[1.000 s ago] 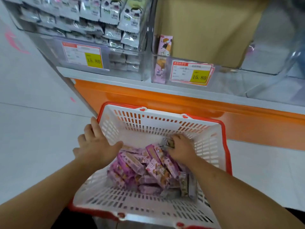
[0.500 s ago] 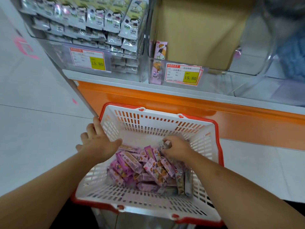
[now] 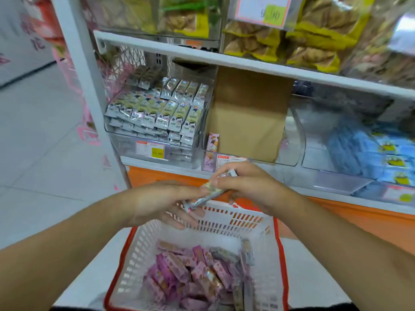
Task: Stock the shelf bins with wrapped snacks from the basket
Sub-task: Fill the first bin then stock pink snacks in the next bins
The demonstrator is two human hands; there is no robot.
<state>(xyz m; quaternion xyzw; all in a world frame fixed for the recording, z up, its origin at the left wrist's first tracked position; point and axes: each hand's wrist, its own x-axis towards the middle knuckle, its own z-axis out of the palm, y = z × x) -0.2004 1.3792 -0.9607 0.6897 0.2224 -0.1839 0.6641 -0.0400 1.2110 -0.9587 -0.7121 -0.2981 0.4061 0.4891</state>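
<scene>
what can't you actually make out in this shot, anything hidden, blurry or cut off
- Silver wrapped snack, head view: print blurred; both hands cover its middle and ends.
- Left hand fingertips: blurred, grip unclear.
- Price tag: text too small.
- Cardboard box: hides the middle bin's contents.
- Basket: near rim cut by the bottom edge.
- Blue packs: blurred, cut by the right edge.

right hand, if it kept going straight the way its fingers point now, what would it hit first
The right hand points leftward across the basket, so it would probably meet the left hand first; both already hold the same snack. Depth is hard to judge.
</scene>
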